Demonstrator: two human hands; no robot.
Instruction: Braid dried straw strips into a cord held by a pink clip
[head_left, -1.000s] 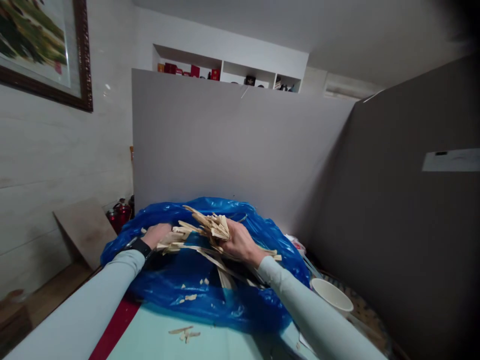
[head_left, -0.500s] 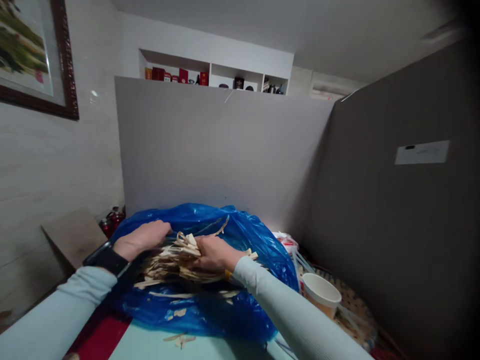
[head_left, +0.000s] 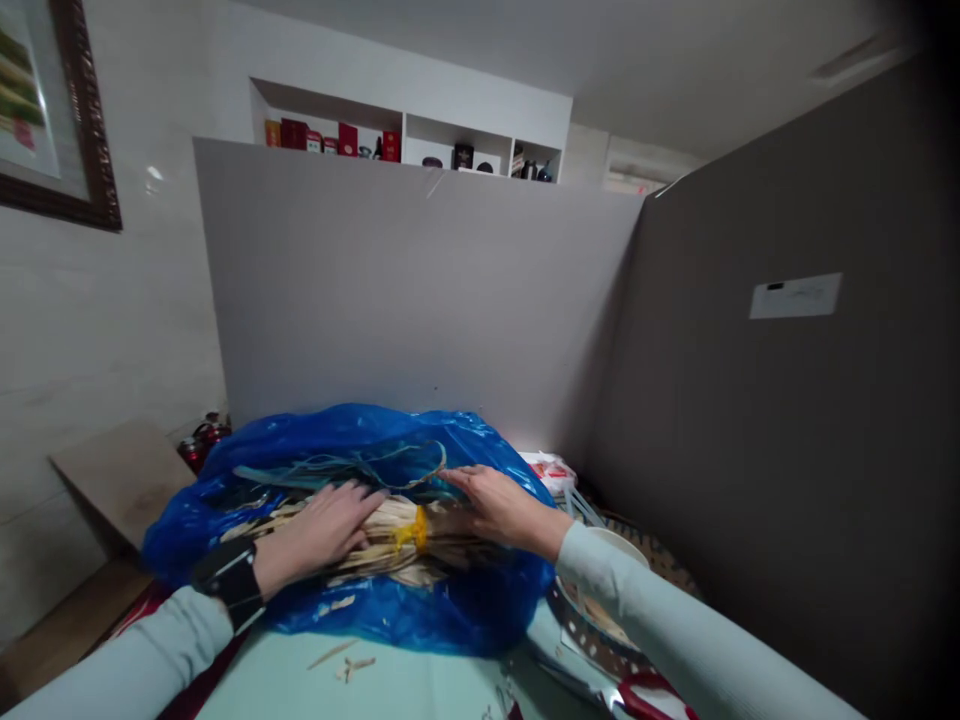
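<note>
A bundle of dry, pale straw-like strips (head_left: 394, 514) lies across a blue plastic bag (head_left: 360, 425), with a yellow tie (head_left: 414, 530) around its middle. My left hand (head_left: 326, 525) rests on the strips left of the tie, its fingers stretched out and slightly blurred. On the bundle's right side lies my right hand (head_left: 502, 505), fingers extended, the tips touching or close to a thin curved strand (head_left: 441, 458). More loose dark strands spread behind the bundle inside the bag. My right palm and the bundle's right end are partly hidden.
Strip scraps (head_left: 354, 667) lie on the pale green tabletop (head_left: 270, 675) in front. Red-handled scissors (head_left: 649, 697) are at front right, near a woven basket (head_left: 589, 635) and a pale bowl (head_left: 622, 544) partly behind my sleeve. Grey panels (head_left: 420, 290) stand behind and right.
My left hand has come down onto the strips, and my right hand has opened and shifted right. The yellow tie, mostly covered before, now shows. The view has turned slightly.
</note>
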